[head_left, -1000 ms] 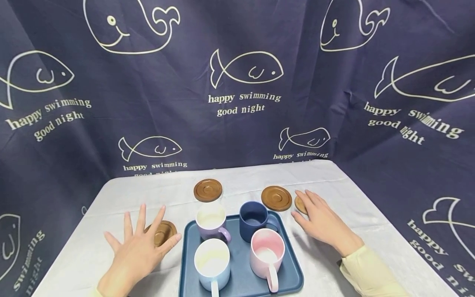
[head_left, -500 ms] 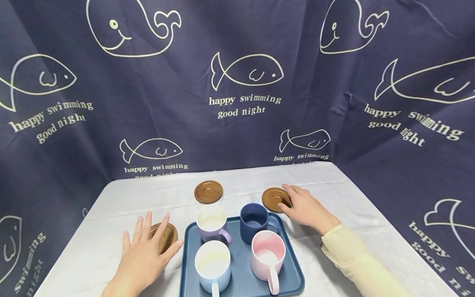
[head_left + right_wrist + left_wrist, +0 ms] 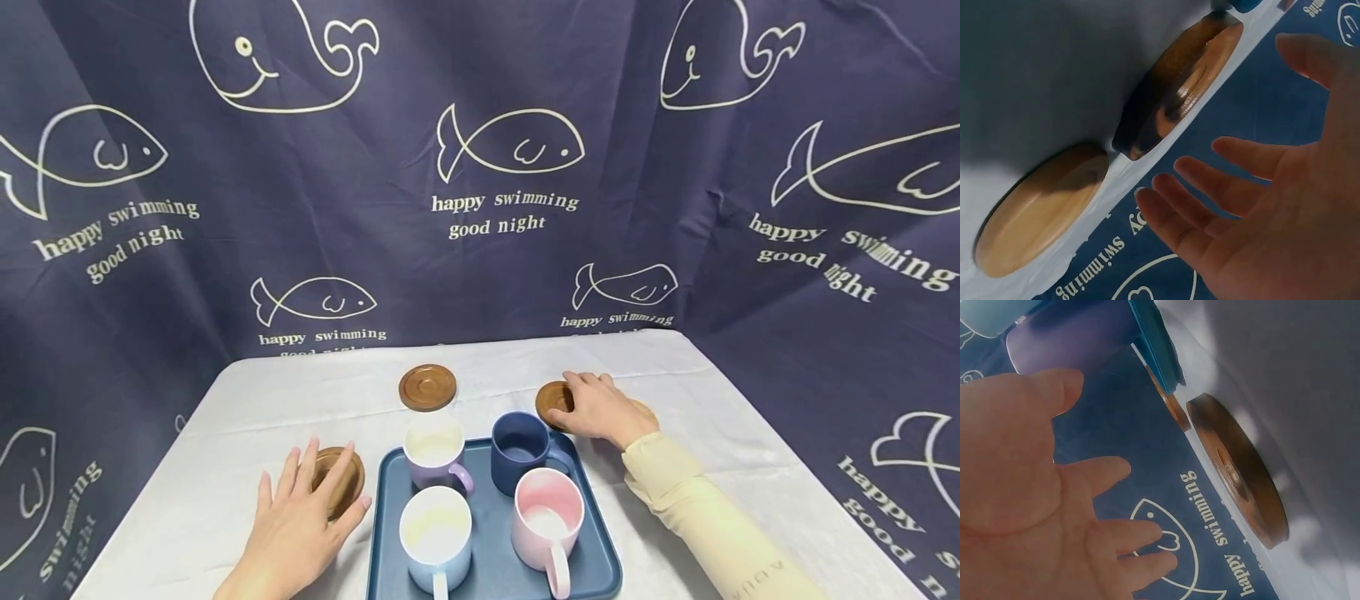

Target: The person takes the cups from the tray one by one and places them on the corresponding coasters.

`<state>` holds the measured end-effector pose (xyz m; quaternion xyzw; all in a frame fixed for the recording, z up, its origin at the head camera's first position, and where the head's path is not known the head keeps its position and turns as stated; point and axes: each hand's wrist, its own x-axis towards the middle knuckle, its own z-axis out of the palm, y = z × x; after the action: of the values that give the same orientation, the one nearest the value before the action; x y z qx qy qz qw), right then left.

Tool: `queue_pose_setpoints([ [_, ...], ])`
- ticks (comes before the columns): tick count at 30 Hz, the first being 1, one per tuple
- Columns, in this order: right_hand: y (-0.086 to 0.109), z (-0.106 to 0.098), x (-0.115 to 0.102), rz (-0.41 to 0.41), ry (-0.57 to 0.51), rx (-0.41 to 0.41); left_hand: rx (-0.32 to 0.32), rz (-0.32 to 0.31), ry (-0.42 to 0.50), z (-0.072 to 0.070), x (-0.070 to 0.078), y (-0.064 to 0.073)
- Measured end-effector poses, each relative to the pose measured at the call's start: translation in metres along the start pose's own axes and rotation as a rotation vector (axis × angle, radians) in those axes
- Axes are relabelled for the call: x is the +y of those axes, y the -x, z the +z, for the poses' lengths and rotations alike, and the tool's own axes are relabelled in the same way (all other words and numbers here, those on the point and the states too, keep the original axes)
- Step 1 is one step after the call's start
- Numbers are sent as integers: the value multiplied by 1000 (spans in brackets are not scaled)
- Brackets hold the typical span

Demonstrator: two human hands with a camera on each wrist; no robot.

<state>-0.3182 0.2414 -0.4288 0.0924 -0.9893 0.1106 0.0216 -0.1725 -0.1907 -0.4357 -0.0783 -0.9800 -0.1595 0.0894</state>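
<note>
My left hand [image 3: 296,525] is held over a round brown wooden coaster [image 3: 352,483] left of the tray, its fingers spread. The left wrist view shows a gap between those fingers and the coaster [image 3: 1238,472]. On the right, my other hand [image 3: 602,414] hovers over a second brown coaster [image 3: 552,402] and partly covers it. Its fingers are slightly bent and hold nothing in the right wrist view, where that coaster [image 3: 1179,87] lies beside a paler wooden one [image 3: 1044,212]. From the head, the paler coaster is mostly hidden behind the hand.
Between the hands, a blue tray [image 3: 487,517] carries a purple mug [image 3: 435,458], a navy mug [image 3: 517,454], a light blue mug [image 3: 437,542] and a pink mug [image 3: 543,521]. Another brown coaster [image 3: 427,387] lies behind it. A patterned navy curtain [image 3: 510,275] borders the white-covered table [image 3: 300,392].
My right hand has moved left from the paler coaster to above the brown one. My left hand has shifted slightly right and down, its fingers less widely spread. Mugs and tray look unmoved.
</note>
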Motion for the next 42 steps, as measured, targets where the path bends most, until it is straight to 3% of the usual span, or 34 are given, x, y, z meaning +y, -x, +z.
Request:
queue_pose_setpoints([
  [21, -21, 13, -4, 79, 72, -106, -1, -15, 0, 7, -3, 5],
  [36, -31, 15, -3, 45, 63, -84, -8, -53, -11, 8, -6, 7],
  [42, -33, 9, -5, 21, 24, -29, 2, -54, 4, 7, -7, 8],
])
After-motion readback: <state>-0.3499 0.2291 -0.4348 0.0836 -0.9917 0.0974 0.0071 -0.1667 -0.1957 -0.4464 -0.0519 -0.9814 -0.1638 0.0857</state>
